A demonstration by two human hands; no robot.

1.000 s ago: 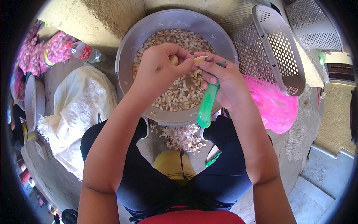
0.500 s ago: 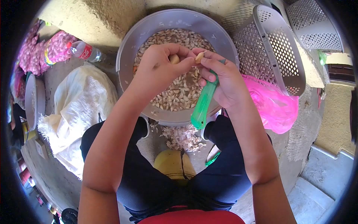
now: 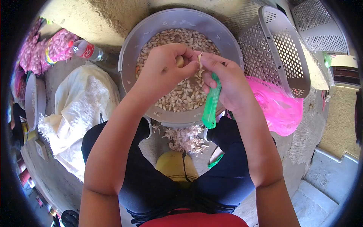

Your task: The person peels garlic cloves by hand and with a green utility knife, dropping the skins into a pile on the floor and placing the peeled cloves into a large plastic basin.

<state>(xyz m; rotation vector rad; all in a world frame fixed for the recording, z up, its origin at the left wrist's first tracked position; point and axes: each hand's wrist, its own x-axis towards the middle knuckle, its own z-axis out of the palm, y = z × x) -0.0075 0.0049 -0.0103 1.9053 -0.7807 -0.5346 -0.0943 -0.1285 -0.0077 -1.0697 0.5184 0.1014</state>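
Over a wide grey basin of garlic cloves in water, my two hands meet at the fingertips. My left hand is closed, with a pale clove inside its curled fingers. My right hand is wrapped round a green knife handle, which hangs down toward me; its blade is hidden. Between the fingertips of both hands is a thin whitish piece of peel.
Grey perforated baskets and a pink plastic bag lie to the right. On the left are a white sack, a cola bottle and pink net bags. Peelings lie on the floor below the basin.
The green handle has swung right and steeper. My right fingers have shifted, and a strip of peel shows where a clove was between the fingertips.
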